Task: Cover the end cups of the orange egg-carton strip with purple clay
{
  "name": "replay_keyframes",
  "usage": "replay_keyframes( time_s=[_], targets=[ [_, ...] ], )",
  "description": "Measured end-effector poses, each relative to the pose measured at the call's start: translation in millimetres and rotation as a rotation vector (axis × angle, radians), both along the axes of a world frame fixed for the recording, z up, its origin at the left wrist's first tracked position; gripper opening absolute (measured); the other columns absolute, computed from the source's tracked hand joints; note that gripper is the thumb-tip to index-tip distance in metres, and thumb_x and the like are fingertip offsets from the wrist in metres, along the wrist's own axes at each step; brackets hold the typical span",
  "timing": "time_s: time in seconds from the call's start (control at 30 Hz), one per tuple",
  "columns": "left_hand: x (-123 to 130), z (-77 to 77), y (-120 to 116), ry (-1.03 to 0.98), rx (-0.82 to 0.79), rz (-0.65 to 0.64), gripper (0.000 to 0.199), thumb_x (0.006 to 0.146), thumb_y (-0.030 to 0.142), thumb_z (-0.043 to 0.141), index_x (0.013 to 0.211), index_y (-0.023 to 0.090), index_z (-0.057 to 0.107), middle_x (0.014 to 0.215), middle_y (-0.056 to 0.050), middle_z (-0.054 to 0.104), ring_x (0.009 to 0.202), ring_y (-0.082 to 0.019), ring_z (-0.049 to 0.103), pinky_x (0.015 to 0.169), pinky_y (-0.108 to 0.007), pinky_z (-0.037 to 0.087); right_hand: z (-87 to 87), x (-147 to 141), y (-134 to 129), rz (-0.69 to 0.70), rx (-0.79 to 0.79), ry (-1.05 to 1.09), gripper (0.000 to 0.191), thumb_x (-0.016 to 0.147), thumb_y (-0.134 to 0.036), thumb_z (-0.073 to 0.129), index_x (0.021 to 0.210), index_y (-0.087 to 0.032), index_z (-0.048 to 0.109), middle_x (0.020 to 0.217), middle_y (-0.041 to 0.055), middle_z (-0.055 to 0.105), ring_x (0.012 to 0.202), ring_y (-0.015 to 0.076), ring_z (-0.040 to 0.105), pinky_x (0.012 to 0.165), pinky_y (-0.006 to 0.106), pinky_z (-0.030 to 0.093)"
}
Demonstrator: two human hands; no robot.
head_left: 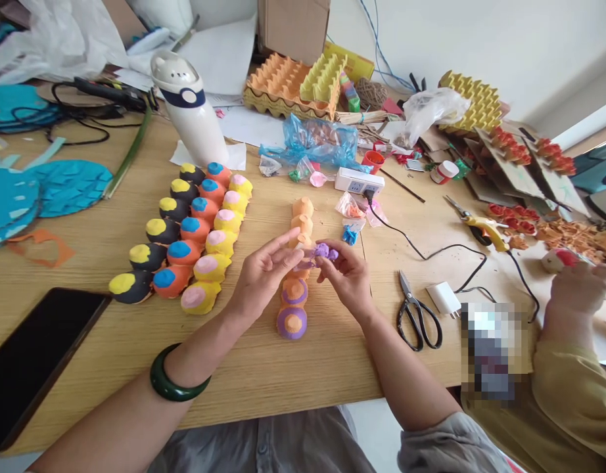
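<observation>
A lump of purple modelling clay (pixel 325 251) is pinched in my right hand (pixel 349 279), between thumb and fingers. My left hand (pixel 263 270) is close beside it, its fingers fairly straight and thumb tip near the clay. Between the hands shows what looks like a thin clear plastic bag (pixel 305 252), partly hidden, with the left thumb and fingers at its edge. Beneath them, a strip of orange-painted egg-carton cups (pixel 302 209) lies lengthwise on the table. The nearest cup (pixel 292 324) has purple around an orange top; the one behind it carries a purple ring.
Finished cup strips in black (pixel 148 256), orange-red (pixel 182 253) and yellow (pixel 209 268) stand left. A phone (pixel 41 361), a white bottle (pixel 189 112), scissors (pixel 415 315), a power strip (pixel 358 181) and a glue gun (pixel 485 226) surround the work. A co-worker's arm (pixel 569 328) rests at right.
</observation>
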State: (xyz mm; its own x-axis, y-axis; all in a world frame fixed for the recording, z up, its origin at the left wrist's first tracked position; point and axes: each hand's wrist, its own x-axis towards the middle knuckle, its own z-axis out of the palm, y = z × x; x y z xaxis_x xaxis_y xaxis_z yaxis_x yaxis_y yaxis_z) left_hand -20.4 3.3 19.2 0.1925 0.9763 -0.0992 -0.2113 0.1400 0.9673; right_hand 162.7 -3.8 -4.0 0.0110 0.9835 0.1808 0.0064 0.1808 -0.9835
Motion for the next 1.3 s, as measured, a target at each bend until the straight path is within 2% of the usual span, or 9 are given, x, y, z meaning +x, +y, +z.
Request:
replay_keyframes(
  time_s=[0.17,0.23,0.33,0.47,0.6,0.7,0.9,1.03,1.3],
  targets=[
    [-2,1.5,6,-0.084,-0.134,0.009,0.067,0.074,0.046,0.098,0.131,0.017,0.078,0.105,-0.008,0.087,0.102,-0.027,0.082,0.092,-0.037,0.068,-1.4,0,-7,0.075,0.126,-0.153,0.037,0.097,-0.044,0.078,0.128,-0.025,0.073,0.115,0.006,0.078,0.085,0.0147,0.073,0.074,0.03,0.07],
    [-2,0.4,5,-0.075,-0.094,0.04,0.067,0.075,0.044,0.096,0.132,0.016,0.076,0.101,-0.007,0.086,0.1,-0.025,0.082,0.092,-0.036,0.067,-0.5,0,-8,0.087,0.16,-0.226,0.042,0.096,-0.047,0.08,0.13,-0.024,0.072,0.116,0.0074,0.079,0.089,0.0163,0.074,0.076,0.03,0.069],
    [0,-0.9,-2,0.042,0.077,0.089,0.059,0.086,0.04,0.088,0.137,0.015,0.073,0.101,-0.006,0.086,0.101,-0.023,0.082,0.094,-0.034,0.066,0.9,0,-8,0.063,0.169,-0.312,0.051,0.089,-0.051,0.086,0.129,-0.023,0.07,0.099,0.0037,0.077,0.074,0.0126,0.067,0.067,0.027,0.063],
    [3,-0.7,-11,0.184,0.267,0.135,0.036,0.092,0.034,0.082,0.124,0.019,0.074,0.109,-0.007,0.084,0.102,-0.021,0.082,0.095,-0.031,0.065,2.7,-5,-7,0.064,0.015,-0.121,0.043,0.09,-0.055,0.084,0.114,-0.023,0.069,0.084,-0.0015,0.07,0.065,0.0103,0.064,0.056,0.023,0.059],
    [7,-2.8,-8,-0.015,0.132,0.151,0.033,0.085,0.035,0.086,0.101,0.022,0.06,0.089,-0.001,0.078,0.085,-0.019,0.08,0.081,-0.03,0.065,3.6,-9,-2,0.108,-0.127,0.076,0.046,0.082,-0.059,0.089,0.1,-0.021,0.07,0.089,-0.0007,0.068,0.068,0.0124,0.07,0.06,0.028,0.069],
    [9,-6.1,-3,-0.105,0.055,0.149,0.035,0.081,0.034,0.087,0.093,0.022,0.056,0.086,0.002,0.073,0.085,-0.017,0.078,0.082,-0.03,0.063,1.8,-7,0,0.076,-0.139,0.112,0.047,0.083,-0.06,0.088,0.102,-0.021,0.073,0.087,-0.0018,0.065,0.069,0.0128,0.072,0.065,0.031,0.072],
    [6,-2.5,0,-0.069,0.055,0.092,0.039,0.086,0.037,0.086,0.113,0.02,0.064,0.101,-0.004,0.08,0.103,-0.021,0.079,0.098,-0.035,0.062,1.1,-7,-4,0.025,0.03,-0.017,0.028,0.097,-0.047,0.078,0.112,-0.023,0.076,0.097,0.001,0.07,0.078,0.012,0.074,0.074,0.028,0.07],
    [2,3.1,-3,0.034,0.094,0.053,0.049,0.086,0.036,0.089,0.126,0.019,0.067,0.104,-0.007,0.083,0.102,-0.022,0.08,0.093,-0.034,0.064,3.7,-7,-7,0.045,0.078,-0.112,0.034,0.09,-0.048,0.085,0.114,-0.025,0.075,0.106,0.0039,0.074,0.093,0.016,0.073,0.078,0.028,0.07],
    [4,-1.3,-2,-0.071,0.012,0.038,0.043,0.084,0.036,0.089,0.118,0.019,0.068,0.082,0.0,0.08,0.075,-0.016,0.076,0.077,-0.028,0.063,-0.3,-8,-1,0.135,-0.127,0.078,0.045,0.085,-0.06,0.087,0.099,-0.021,0.067,0.079,-0.0021,0.072,0.061,0.0135,0.075,0.057,0.026,0.066]
  ],
)
